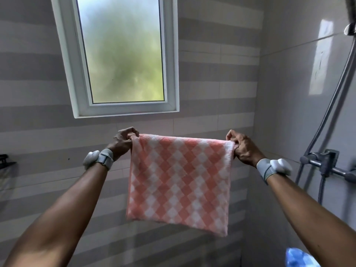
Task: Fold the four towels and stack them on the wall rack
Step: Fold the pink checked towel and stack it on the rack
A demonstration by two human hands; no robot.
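Head view: a pink-and-white diamond-checked terry towel (179, 182) is held up in the air in front of a grey-and-white striped tile wall (212, 89), just below a white-framed frosted window (123, 54). The left hand (124, 140) pinches the towel's upper left corner, its fingers (133, 131) curled over the edge. The right hand (243, 148) grips the upper right corner, its fingers clenched on the cloth. The top edge runs taut between the two hands, and the towel hangs flat with its lower edge slanting down to the right.

Each wrist wears a grey wristband with a white pod (273, 167). A grey metal shower mixer (325, 162) with its hose is fixed to the right-hand wall. Part of a black wall rack (5, 160) shows at the far left edge, well apart from the towel. A blurred blue-and-white patch (300, 257) at the bottom right may be another towel.
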